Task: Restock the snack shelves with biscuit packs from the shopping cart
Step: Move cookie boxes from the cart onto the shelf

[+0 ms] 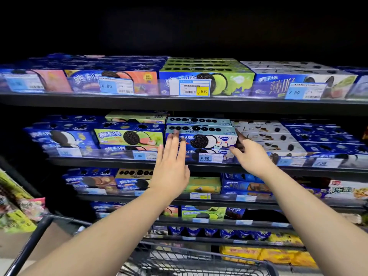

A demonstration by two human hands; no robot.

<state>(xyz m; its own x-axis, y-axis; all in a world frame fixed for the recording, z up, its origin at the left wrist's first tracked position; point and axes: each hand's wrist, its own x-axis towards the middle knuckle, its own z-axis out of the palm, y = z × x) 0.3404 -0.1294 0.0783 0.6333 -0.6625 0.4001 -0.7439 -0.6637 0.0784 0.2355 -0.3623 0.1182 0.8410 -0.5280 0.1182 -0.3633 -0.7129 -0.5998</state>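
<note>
Both hands were on the light-blue biscuit pack (201, 139) on the middle shelf (119, 161), top of its stack. My left hand (171, 166) lay flat and spread against its left front, gripping nothing. My right hand (249, 154) had fingers at the right end; whether they pinched it, I couldn't tell. Risk: an uneven push could skew the pack into the white packs (264, 134) on the right, or tip it over the front rail. Shopping cart (179, 257) sat near, below.
</note>
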